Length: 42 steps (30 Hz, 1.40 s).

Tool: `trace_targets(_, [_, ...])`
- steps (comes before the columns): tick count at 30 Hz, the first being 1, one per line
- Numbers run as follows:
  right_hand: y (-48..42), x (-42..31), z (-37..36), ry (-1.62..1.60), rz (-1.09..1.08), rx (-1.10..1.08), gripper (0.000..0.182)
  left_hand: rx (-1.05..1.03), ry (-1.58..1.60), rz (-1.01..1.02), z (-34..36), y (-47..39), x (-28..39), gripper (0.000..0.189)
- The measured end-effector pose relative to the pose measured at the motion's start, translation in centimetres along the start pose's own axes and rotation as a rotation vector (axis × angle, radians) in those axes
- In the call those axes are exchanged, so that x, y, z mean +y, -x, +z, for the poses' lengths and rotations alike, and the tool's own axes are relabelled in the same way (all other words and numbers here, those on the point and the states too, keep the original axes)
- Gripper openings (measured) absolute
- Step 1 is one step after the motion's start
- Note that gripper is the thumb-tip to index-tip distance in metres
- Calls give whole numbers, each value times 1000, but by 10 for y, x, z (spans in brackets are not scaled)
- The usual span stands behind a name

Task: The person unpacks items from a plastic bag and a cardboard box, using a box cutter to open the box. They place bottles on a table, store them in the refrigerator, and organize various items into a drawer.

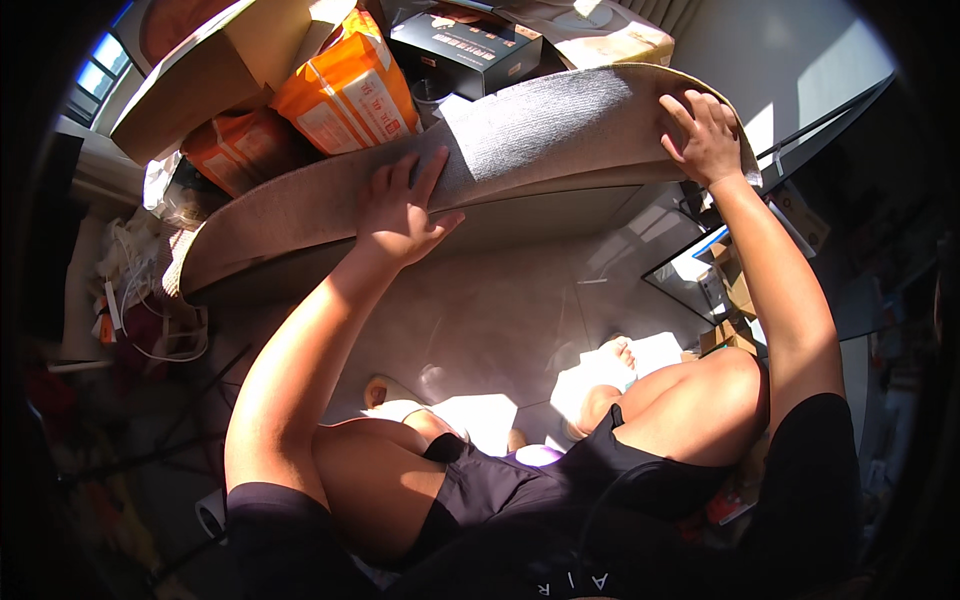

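A long grey fabric mat point(547, 127) with a bound edge runs in a curve across the front of a pale surface and hangs over its edge. My left hand point(401, 214) lies flat against the mat near its middle, fingers spread and thumb apart. Close to the mat's right end, my right hand point(703, 139) rests on it with the fingers bent and spaced. Neither hand shows any fold of the mat gripped between finger and thumb. Sunlight falls on the middle of the mat, while its left part is in shade.
Behind the mat stand an orange printed bag point(349, 90), a black printed box point(469, 49) and an open cardboard box point(217, 82). White cables point(135, 315) hang at left. Small cartons point(727, 300) are at right. Below lies a grey tiled floor point(480, 315).
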State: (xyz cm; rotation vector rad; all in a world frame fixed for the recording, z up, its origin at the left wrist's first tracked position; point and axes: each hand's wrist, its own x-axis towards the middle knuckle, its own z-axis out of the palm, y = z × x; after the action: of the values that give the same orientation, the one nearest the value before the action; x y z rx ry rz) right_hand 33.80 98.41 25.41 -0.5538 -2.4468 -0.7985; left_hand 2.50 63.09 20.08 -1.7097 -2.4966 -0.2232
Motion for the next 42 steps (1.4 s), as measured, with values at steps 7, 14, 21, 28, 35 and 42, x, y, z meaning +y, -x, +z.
trace_targets(7, [-28,-42,33,-326,174,-278,69,328,83,239,13,-17,14,84])
trace_targets(14, [-44,-93,58,-478,226,-536,65,271,81,233,17,-23,24,82])
trace_targets(21, [-62,-118,44,-385,279,-262,67,329,159,244,7,-36,31,81])
trace_targets(28, [-156,-184,13,-838,481,-244,149,320,7,254,-2,-49,36,85])
trace_targets(35, [-184,-169,39,-846,509,-215,137,309,30,245,-3,-53,38,86])
trace_targets(42, [-208,-183,2,-914,649,-328,136,238,30,219,-9,-70,34,86])
